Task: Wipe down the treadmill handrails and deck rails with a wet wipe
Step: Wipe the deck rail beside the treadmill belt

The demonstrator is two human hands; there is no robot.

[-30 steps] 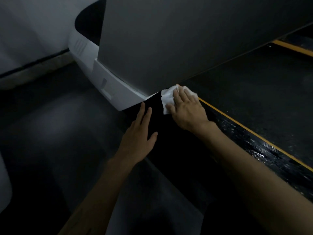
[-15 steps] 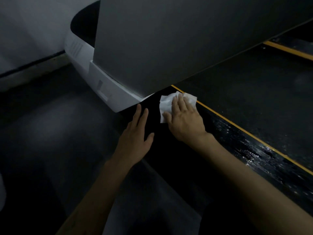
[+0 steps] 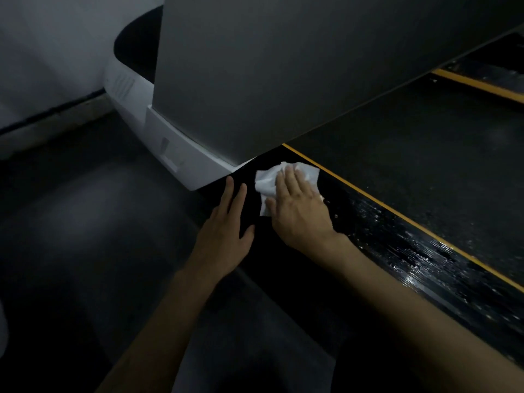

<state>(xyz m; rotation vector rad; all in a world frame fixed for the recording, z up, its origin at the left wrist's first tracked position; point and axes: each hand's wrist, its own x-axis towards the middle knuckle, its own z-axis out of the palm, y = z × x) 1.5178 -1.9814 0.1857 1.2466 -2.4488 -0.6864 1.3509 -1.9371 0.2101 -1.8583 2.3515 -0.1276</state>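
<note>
Your right hand [image 3: 297, 214] presses the wet wipe [image 3: 272, 180] flat, fingers spread, on the deck rail [image 3: 397, 251] beside the motor cover; the rail runs back toward you. Your left hand [image 3: 224, 231] rests open alongside.

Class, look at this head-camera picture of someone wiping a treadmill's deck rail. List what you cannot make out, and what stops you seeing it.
1. Head view: much of the wet wipe lies hidden under the right hand.
2. The handrails: none identifiable; the grey panel fills the top of the picture.
3. The deck rail is cut off by the right edge.
4. The far deck rail: mostly hidden behind the panel.
5. The floor beside the left hand: too dark for detail.
</note>
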